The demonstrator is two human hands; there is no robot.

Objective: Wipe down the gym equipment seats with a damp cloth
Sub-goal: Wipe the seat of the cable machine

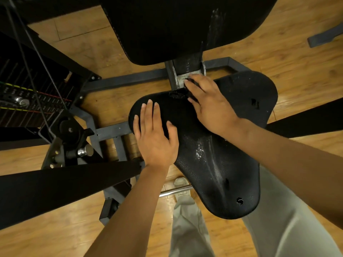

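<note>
Right hand [207,104] lies at the back edge of the seat [222,164], fingers curled over a dark cloth [190,89] bunched where the pad meets the grey post [181,78]. Left hand [154,134] rests flat on the seat's left lobe, fingers straight and spread, holding nothing, seemingly steadying the pad. The wiping step looks under way at the rear of the seat. Whitish scuffs and small tears show toward the front, and the backrest [167,28] above carries a pale streak. Next, the cloth likely needs drawing forward across the pad with firm, even pressure, easing over the torn spots.
</note>
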